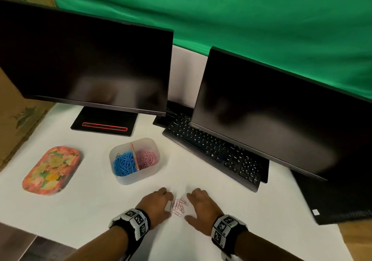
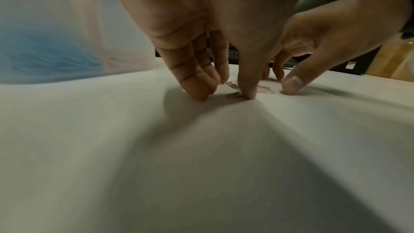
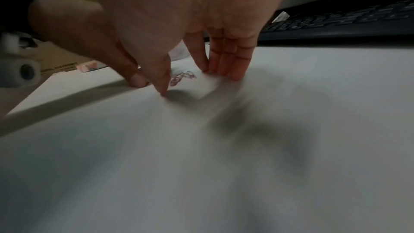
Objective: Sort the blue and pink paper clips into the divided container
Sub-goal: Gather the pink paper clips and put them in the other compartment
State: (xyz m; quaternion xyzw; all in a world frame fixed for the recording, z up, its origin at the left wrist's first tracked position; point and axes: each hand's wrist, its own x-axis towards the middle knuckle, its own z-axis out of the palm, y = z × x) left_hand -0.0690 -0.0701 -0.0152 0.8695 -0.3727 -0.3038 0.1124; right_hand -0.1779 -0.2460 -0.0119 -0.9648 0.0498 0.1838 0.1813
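Observation:
A small pile of pink paper clips (image 1: 179, 206) lies on the white table near the front edge. My left hand (image 1: 161, 200) and right hand (image 1: 198, 204) flank it, fingertips down on the table and fingers fairly straight. In the left wrist view my left hand (image 2: 224, 77) has its thumb tip pressed down against the pink clips (image 2: 264, 90). In the right wrist view my right hand (image 3: 192, 82) rests its fingertips beside the clips (image 3: 181, 77). Farther back, the translucent divided container (image 1: 138, 175) holds blue clips (image 1: 122, 163) on the left and pink clips (image 1: 148, 159) on the right.
A floral oval tray (image 1: 52, 170) lies at the left. A black keyboard (image 1: 215, 152) runs diagonally at the right under one of two dark monitors (image 1: 281, 109), (image 1: 86, 63). A cardboard box (image 1: 18, 119) borders the table's left side.

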